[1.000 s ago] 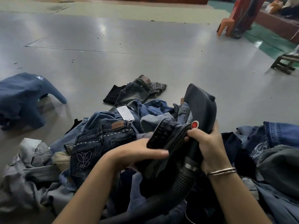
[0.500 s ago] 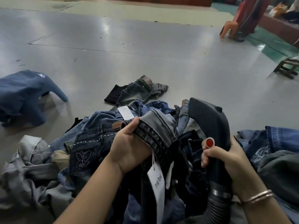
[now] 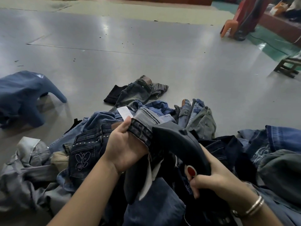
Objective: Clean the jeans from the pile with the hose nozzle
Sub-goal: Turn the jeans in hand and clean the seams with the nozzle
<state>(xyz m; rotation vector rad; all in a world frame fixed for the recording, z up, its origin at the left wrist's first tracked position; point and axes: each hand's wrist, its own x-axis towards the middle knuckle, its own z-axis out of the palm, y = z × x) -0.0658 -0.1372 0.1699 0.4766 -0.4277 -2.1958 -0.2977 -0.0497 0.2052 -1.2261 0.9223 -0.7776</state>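
Head view: hose nozzle (image 3: 177, 141) now lower, tilted.

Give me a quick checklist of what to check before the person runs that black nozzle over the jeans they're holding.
1. Left hand grips the waistband of the grey jeans: ok.
2. Right hand has a firm grip on the hose nozzle: ok.
3. Nozzle mouth against the denim: cannot tell, the mouth is hidden.
4. Red button within reach of the thumb: ok.
5. Fabric spread flat: not ok, it hangs bunched.
6. Paper tag clear of the nozzle: ok.
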